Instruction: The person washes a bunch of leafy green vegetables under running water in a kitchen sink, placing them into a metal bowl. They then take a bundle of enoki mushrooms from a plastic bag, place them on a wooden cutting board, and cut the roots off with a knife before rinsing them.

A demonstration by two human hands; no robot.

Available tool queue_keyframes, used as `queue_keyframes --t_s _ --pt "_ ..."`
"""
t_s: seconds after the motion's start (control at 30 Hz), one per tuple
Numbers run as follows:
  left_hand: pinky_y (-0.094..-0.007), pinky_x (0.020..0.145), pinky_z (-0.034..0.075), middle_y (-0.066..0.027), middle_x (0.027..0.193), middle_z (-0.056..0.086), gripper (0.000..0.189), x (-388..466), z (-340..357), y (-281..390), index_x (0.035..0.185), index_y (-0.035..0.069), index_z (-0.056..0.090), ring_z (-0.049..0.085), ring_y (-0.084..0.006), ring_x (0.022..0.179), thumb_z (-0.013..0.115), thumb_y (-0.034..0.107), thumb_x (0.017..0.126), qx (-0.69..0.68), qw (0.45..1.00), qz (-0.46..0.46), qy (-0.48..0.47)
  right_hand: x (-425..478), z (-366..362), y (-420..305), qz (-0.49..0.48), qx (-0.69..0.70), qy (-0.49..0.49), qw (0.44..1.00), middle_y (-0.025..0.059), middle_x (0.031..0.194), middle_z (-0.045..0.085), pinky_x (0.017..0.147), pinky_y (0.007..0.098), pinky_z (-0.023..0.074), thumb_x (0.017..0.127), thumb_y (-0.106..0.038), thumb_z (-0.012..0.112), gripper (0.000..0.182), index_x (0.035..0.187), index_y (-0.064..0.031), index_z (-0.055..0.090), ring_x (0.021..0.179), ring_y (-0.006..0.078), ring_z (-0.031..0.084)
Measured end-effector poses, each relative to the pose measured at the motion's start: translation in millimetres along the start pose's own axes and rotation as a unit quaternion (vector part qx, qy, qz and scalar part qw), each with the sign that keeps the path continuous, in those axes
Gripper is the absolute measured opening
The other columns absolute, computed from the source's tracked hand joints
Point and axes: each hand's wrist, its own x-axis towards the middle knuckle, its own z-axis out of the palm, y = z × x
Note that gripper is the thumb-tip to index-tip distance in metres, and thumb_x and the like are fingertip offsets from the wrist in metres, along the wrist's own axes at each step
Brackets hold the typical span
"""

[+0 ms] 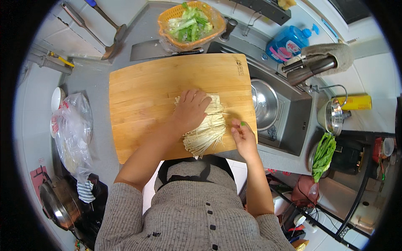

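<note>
Pale enoki mushrooms (205, 133) lie in bundles near the front right of a wooden cutting board (144, 94). One bundle's cap ends fan out towards my body, and another lies crosswise behind it. My left hand (191, 108) rests over the rear bundle, gripping it from above with the fingers pointing away from me. To the right of the mushrooms, my right hand (243, 135) hovers by the board's edge. Its fingers are loosely bent, thumb apart, with no object visible between them. A small bright green spot shows on one finger.
Behind the board lies a cleaver (149, 50), beside an orange basket (161, 26) of cut greens. The sink (292, 125) at right holds a metal bowl (265, 105). Leafy greens (323, 157) sit right of the sink; a plastic bag (73, 135) lies left.
</note>
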Motion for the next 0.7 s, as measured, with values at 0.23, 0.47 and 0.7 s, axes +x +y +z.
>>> queue_keyframes --t_s 0.23,0.47,0.7 --pt "-0.0540 0.102 0.017 -0.0169 0.135 0.033 0.062 -22.9 6.8 -19.7 0.128 0.008 0.042 0.027 -0.0369 0.126 0.063 0.031 0.074 -0.062 0.989 -0.135 -0.005 70.1 23.8 -12.3 0.056 0.243 -0.055 0.967 0.0178 0.139 0.031 0.107 0.0320 0.0173 0.095 -0.041 0.034 0.062 0.135 0.0056 0.026 0.130 0.0239 0.027" --pt "-0.0605 0.101 0.011 -0.0164 0.139 0.028 0.061 -6.4 24.6 -8.3 0.132 0.011 0.039 0.023 -0.0379 0.128 0.058 0.033 0.078 -0.088 0.982 -0.167 0.005 66.8 45.4 -12.3 -0.015 0.158 -0.138 0.978 0.0207 0.145 0.014 0.109 0.0340 0.0082 0.094 -0.044 0.032 0.069 0.140 0.0035 0.012 0.136 0.0298 0.011" --pt "-0.0629 0.099 0.013 -0.0157 0.129 0.039 0.049 -4.8 15.6 -1.3 0.115 0.008 0.053 0.030 -0.0355 0.124 0.062 0.033 0.073 -0.029 0.990 -0.132 0.037 79.0 24.6 -35.2 0.005 0.026 -0.167 0.986 0.0189 0.145 0.017 0.109 0.0347 0.0118 0.094 -0.042 0.032 0.064 0.141 -0.0012 0.015 0.135 0.0293 0.014"
